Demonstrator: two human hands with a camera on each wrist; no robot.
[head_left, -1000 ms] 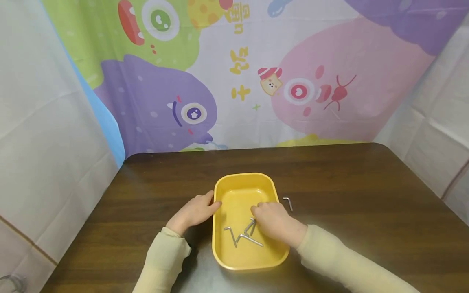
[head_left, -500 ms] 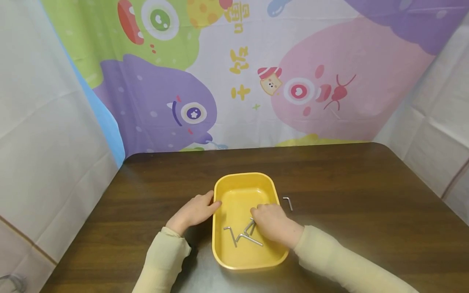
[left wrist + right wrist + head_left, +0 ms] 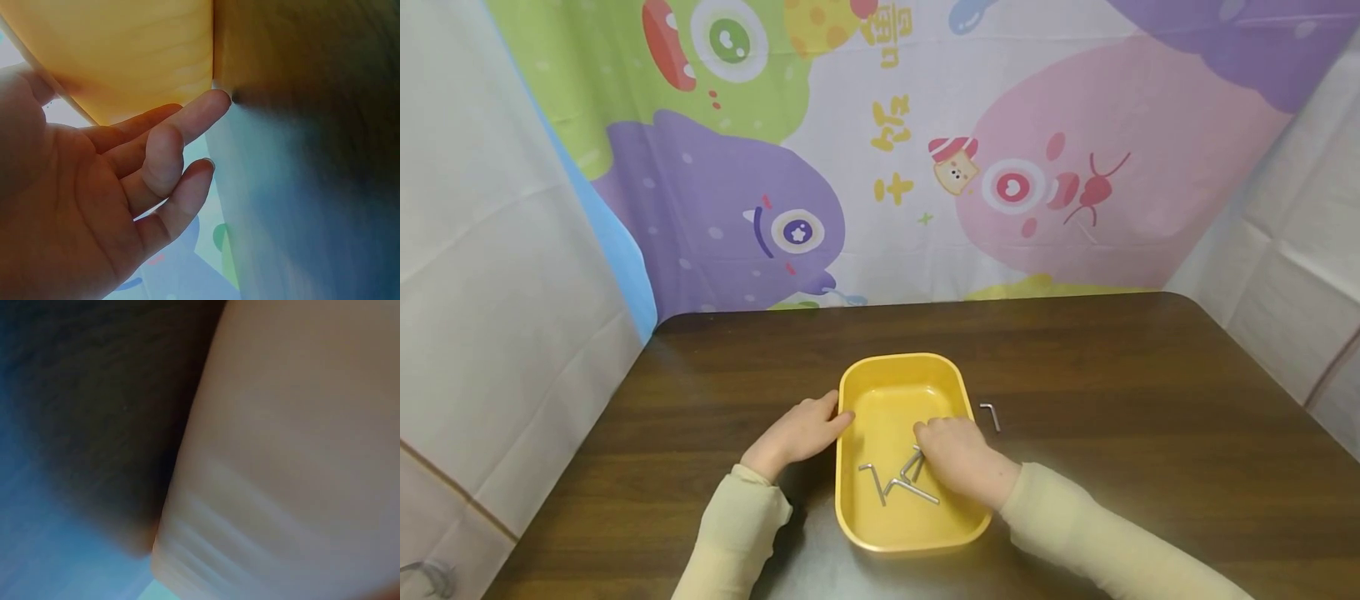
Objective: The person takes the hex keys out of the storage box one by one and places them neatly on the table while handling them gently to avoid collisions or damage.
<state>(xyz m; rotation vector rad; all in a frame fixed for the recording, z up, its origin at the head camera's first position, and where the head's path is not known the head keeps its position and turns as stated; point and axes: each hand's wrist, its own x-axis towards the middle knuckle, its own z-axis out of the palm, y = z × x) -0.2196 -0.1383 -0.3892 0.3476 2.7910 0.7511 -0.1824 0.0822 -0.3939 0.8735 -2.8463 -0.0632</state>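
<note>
A yellow rectangular box (image 3: 902,533) stands on the table, and several L-shaped metal hex keys (image 3: 913,491) lie loose on its floor. My left hand (image 3: 801,429) holds the box's left wall, thumb over the rim and fingers outside. In the left wrist view, those fingers (image 3: 200,115) reach along the outer wall (image 3: 150,50). My right hand (image 3: 958,458) is inside the box on the right, its curled fingers right beside a pair of hex keys (image 3: 910,463). Its fingertips are hidden, so any grip cannot be seen. Only the box's outer wall (image 3: 281,437) fills most of the right wrist view.
A single hex key (image 3: 995,417) lies on the dark wooden table (image 3: 1112,375), just right of the box. Behind the table hangs a cartoon-printed cloth (image 3: 880,250). Pale cloth panels (image 3: 497,250) close off both sides.
Between one second and half a second ago, the right wrist and forearm shift slightly left. The left hand, the box and the visible hex keys stay in place.
</note>
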